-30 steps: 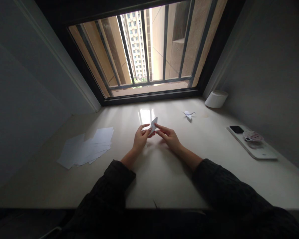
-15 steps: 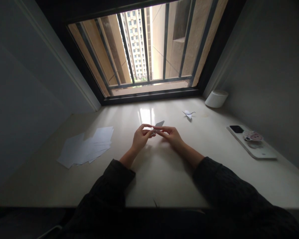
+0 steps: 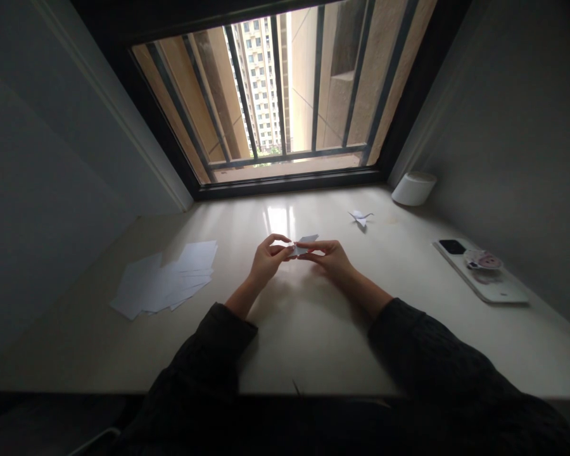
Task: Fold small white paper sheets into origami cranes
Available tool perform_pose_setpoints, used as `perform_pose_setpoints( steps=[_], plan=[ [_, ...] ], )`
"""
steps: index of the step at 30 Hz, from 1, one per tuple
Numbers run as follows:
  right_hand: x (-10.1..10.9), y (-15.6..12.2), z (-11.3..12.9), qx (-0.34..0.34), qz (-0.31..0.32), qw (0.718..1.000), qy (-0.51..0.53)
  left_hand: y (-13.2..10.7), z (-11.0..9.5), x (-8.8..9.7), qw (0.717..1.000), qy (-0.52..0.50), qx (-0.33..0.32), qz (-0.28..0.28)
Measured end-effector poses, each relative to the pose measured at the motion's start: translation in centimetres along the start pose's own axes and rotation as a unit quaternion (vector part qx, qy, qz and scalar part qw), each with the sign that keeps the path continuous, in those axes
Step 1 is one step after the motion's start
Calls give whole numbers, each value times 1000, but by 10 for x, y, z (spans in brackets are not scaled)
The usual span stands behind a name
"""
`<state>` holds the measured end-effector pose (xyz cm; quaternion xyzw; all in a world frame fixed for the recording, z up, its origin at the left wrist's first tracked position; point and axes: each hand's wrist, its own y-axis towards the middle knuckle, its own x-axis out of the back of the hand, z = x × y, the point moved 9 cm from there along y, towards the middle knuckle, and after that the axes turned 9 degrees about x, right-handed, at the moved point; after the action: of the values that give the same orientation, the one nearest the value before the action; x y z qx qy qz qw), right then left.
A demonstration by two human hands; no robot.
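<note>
Desk (image 3: 308,342) is carrying loose white sheets (image 3: 166,278) near its left edge and a phone (image 3: 503,288) near its right edge. Over its middle, the person's left hand (image 3: 266,259) and right hand (image 3: 332,256) are pinching, fingers clamped on a small folded paper (image 3: 310,239) between them.

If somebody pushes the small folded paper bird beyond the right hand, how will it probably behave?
The paper bird is probably very light, being small folded paper. It would likely slide easily, since the tabletop looks glossy. Its thin points might bend.
</note>
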<state>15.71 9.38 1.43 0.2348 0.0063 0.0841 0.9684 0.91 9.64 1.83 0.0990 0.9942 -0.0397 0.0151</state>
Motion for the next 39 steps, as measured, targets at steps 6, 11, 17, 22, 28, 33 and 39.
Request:
perform_pose_setpoints(
  steps=[6,11,17,22,28,33,39],
  plan=[
    [3,-1,-2,-13,-28,999,15,-7,-8,-4,997,44,-62,-12],
    [3,-3,-5,-42,-61,996,54,-18,-23,-6,977,148,-143,-55],
    [-1,-4,-6,-55,-66,993,77,-21,-30,3,963,172,-175,-114],
    [-2,-2,-1,-32,-66,993,93,-20,-30,5,965,168,-171,-109],
    [1,-2,2,-16,-75,995,68,-18,-25,5,974,134,-152,-101],
    [4,-2,4,-6,-97,993,61,-22,-29,4,968,147,-172,-113],
    [5,-3,4,-14,-106,993,48,-19,-22,7,974,115,-154,-115]
  ],
)
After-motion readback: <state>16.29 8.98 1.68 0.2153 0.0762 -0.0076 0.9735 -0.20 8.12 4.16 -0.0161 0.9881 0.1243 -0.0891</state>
